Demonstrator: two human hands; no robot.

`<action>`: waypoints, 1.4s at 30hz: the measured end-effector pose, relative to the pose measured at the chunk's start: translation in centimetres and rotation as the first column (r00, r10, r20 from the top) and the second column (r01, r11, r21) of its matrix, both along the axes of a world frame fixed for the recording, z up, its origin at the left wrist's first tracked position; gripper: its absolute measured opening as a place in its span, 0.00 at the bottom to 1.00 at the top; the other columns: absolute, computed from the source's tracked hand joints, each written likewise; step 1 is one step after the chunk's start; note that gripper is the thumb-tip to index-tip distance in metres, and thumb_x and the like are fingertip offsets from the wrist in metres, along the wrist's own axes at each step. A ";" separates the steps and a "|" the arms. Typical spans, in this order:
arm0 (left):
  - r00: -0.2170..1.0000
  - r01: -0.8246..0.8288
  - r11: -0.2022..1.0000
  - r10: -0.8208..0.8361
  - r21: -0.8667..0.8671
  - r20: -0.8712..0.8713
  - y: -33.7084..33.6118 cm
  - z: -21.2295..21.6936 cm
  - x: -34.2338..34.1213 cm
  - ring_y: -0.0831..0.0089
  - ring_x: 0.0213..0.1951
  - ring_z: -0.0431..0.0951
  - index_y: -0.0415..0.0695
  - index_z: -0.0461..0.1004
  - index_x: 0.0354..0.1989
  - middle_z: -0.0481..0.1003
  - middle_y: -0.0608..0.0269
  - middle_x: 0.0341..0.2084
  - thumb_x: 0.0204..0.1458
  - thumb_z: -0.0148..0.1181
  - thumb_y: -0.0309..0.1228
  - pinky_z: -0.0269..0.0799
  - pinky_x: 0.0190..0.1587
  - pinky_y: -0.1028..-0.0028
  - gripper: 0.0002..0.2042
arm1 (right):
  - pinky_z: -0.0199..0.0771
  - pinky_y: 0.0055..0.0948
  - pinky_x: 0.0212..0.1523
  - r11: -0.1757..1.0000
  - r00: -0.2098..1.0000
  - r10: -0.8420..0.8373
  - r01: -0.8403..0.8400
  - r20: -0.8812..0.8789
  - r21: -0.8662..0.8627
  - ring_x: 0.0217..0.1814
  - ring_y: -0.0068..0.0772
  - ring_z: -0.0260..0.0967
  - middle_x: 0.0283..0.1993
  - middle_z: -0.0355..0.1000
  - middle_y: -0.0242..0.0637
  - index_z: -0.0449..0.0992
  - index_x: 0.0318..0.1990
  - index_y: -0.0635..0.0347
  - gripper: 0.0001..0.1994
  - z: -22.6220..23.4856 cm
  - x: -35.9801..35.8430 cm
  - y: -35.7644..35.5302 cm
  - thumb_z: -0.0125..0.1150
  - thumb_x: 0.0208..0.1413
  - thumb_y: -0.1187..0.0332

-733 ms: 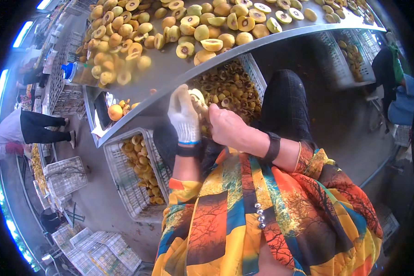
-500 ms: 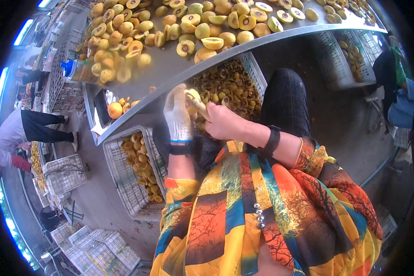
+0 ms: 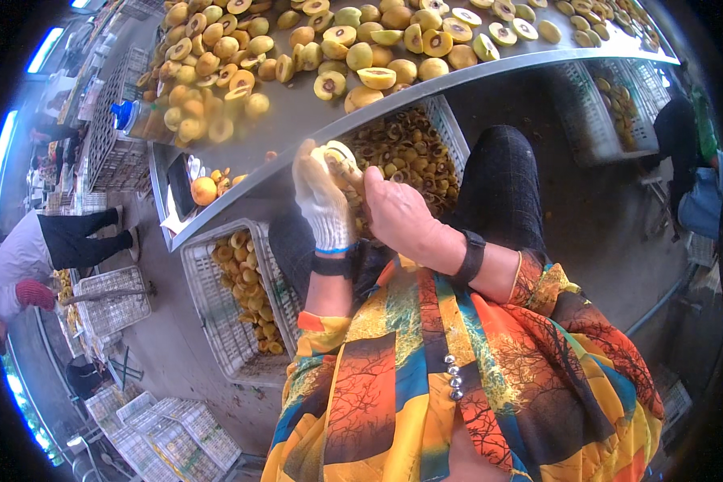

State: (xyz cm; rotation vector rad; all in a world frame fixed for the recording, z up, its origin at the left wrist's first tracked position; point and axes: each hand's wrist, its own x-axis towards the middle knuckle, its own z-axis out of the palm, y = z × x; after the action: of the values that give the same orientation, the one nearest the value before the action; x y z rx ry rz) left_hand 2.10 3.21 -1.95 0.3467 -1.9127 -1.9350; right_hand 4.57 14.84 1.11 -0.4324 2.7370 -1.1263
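My left hand (image 3: 321, 197), in a white knit glove, is closed around a yellow peach half (image 3: 332, 151) just off the metal table's near edge. Bare and closed, my right hand (image 3: 403, 213) grips a small pitting tool (image 3: 352, 173) with a light handle. The tool's thin curved end meets the cut side of the fruit; my fingers partly cover it. Below both hands stands a crate (image 3: 448, 120) filled with peach pieces with reddish-brown centres. On the table (image 3: 297, 112) lie many peach halves (image 3: 377, 78), some cut side up.
To my left, a white plastic crate (image 3: 203, 309) holds hollowed peach halves. A tray (image 3: 169, 181) with an orange-coloured fruit hangs by the table corner. A blue-capped bottle (image 3: 140, 120) lies on the table. Farther left a person (image 3: 36, 249) bends over crates; another person (image 3: 691, 153) is at right.
Both hands have shifted slightly, and the peach half's cut side has turned more into view with the tool's end against it. The person at left has moved an arm over a crate.
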 end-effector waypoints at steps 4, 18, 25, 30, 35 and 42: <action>0.999 -0.041 0.994 0.038 -0.097 -0.031 0.6 1.1 0.5 0.72 0.41 0.71 0.37 0.65 0.50 0.69 0.57 0.42 0.59 0.40 0.48 0.69 0.44 0.74 0.25 | 0.67 0.46 0.28 0.999 1.000 -0.023 0.023 0.002 -0.050 0.27 0.57 0.68 0.22 0.68 0.55 0.58 0.33 0.68 0.10 -0.3 0.5 -0.4 0.51 0.42 0.80; 0.934 0.129 0.953 -0.209 0.273 0.289 -1.8 1.0 -0.7 0.77 0.27 0.74 0.37 0.76 0.33 0.76 0.62 0.28 0.52 0.56 0.33 0.71 0.30 0.80 0.10 | 0.70 0.45 0.38 0.992 0.947 0.093 -0.063 0.308 -0.106 0.36 0.58 0.71 0.29 0.70 0.60 0.63 0.33 0.71 0.09 -0.6 0.5 0.0 0.51 0.43 0.76; 0.954 0.026 0.949 -0.117 0.313 0.277 -0.7 0.2 -0.8 0.78 0.21 0.73 0.41 0.73 0.35 0.73 0.65 0.23 0.54 0.53 0.44 0.69 0.21 0.79 0.16 | 0.69 0.45 0.34 0.983 0.968 0.110 -0.072 0.226 -0.169 0.34 0.60 0.69 0.27 0.69 0.60 0.62 0.34 0.70 0.12 -1.9 -0.5 0.9 0.53 0.44 0.73; 0.785 0.280 0.862 -0.459 0.423 0.416 -3.1 3.1 -1.6 0.71 0.19 0.73 0.43 0.70 0.40 0.74 0.60 0.26 0.52 0.34 0.63 0.66 0.19 0.78 0.33 | 0.70 0.40 0.29 0.935 0.983 -0.101 0.147 0.156 -0.324 0.28 0.54 0.71 0.26 0.71 0.53 0.66 0.36 0.65 0.15 -1.3 -1.2 2.3 0.58 0.48 0.62; 0.624 0.534 0.783 -0.620 0.319 0.476 -2.5 3.2 -1.8 0.70 0.30 0.76 0.41 0.73 0.40 0.75 0.59 0.30 0.47 0.30 0.70 0.74 0.31 0.75 0.41 | 0.71 0.27 0.32 0.857 0.871 0.224 0.038 0.437 -0.515 0.30 0.25 0.70 0.28 0.72 0.38 0.68 0.42 0.65 0.22 -1.7 -4.2 3.1 0.60 0.51 0.54; 0.955 0.245 0.929 -0.280 0.277 0.097 -0.7 1.0 -0.6 0.67 0.41 0.73 0.40 0.64 0.51 0.71 0.56 0.42 0.51 0.40 0.63 0.71 0.41 0.71 0.35 | 0.60 0.19 0.11 0.393 0.765 0.028 0.584 0.644 -0.711 0.13 0.18 0.59 0.19 0.64 0.30 0.64 0.38 0.63 0.13 -1.6 -4.1 -0.9 0.58 0.54 0.64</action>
State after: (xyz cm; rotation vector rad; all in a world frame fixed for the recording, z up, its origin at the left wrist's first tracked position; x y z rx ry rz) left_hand 1.52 2.49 -0.96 0.3144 -1.8652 -2.4094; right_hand 0.49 13.96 -0.44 0.3401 1.4673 -2.3255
